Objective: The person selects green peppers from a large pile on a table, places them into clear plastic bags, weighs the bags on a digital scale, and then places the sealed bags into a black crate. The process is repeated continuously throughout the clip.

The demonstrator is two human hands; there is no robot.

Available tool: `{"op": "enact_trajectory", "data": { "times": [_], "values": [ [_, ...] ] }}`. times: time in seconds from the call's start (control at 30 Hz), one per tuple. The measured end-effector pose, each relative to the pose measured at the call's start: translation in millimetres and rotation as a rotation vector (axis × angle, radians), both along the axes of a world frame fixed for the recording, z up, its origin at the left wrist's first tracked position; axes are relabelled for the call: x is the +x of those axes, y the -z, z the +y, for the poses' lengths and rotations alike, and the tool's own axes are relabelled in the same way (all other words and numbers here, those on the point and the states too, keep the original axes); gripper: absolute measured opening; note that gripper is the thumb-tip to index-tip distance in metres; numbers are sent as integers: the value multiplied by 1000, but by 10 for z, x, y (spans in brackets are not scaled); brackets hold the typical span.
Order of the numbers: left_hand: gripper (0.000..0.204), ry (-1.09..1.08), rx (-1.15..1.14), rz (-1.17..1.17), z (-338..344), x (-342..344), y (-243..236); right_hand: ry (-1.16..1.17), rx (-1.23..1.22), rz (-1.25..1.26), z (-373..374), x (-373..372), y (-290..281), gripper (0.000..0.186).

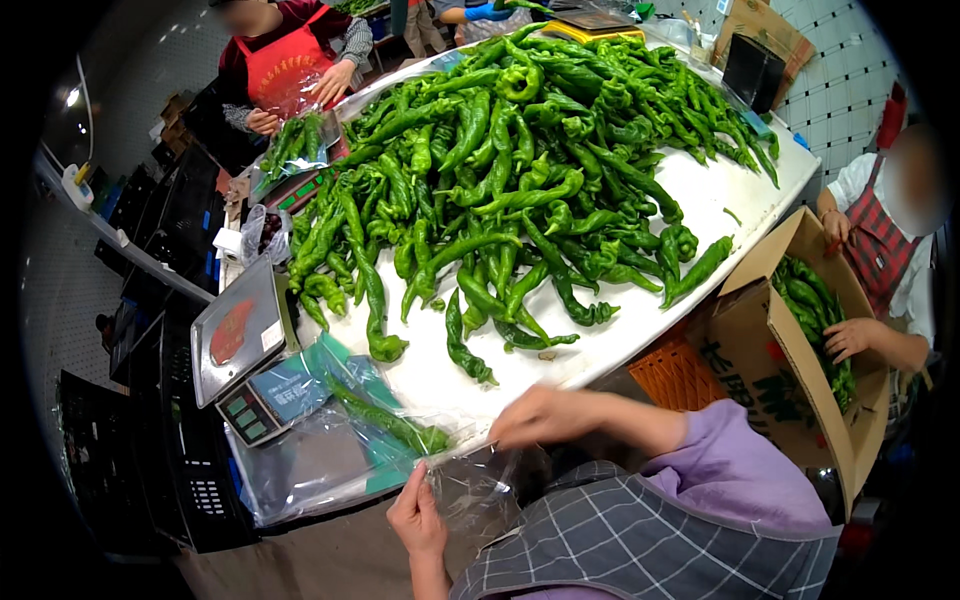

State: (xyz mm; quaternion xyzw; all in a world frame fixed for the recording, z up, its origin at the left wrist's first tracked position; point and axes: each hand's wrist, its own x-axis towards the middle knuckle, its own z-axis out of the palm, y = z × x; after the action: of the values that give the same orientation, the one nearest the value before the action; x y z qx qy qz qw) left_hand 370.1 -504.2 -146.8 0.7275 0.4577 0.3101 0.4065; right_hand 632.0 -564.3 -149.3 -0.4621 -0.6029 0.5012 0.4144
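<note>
My left hand pinches the edge of a clear plastic bag at the table's near edge. One long green pepper lies inside or under the film of the bag, pointing toward the scale; which of the two I cannot tell. My right hand hovers at the table's edge by the bag, smeared by motion, so its fingers do not show clearly. A large heap of long green peppers covers most of the white table beyond my hands.
A digital scale with a metal plate stands at the left, beside a stack of clear bags. At the right, a person reaches into a cardboard box of peppers, near an orange crate. Across the table, a person in a red apron handles bagged peppers.
</note>
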Motion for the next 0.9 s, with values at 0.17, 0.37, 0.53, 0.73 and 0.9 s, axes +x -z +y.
{"op": "enact_trajectory", "data": {
  "times": [0.17, 0.37, 0.53, 0.73, 0.9],
  "values": [
    [24, 10, 67, -35, 1, 144, 54, 991, 37, -1138, -255, 1055, 789, 53],
    [24, 31, -17, -22, 39, 179, 31, 842, 40, -446, -516, 1115, 503, 41],
    [24, 11, -59, -91, 122, 217, -56, 392, -237, 25, -1287, 716, -211, 41],
    [25, 143, -70, -244, 48, 313, -49, -26, -270, -44, -1502, 40, -154, 41],
    [25, 247, 241, -43, -162, 218, -5, -42, -138, -62, -799, -512, 84, 45]
  ]
}}
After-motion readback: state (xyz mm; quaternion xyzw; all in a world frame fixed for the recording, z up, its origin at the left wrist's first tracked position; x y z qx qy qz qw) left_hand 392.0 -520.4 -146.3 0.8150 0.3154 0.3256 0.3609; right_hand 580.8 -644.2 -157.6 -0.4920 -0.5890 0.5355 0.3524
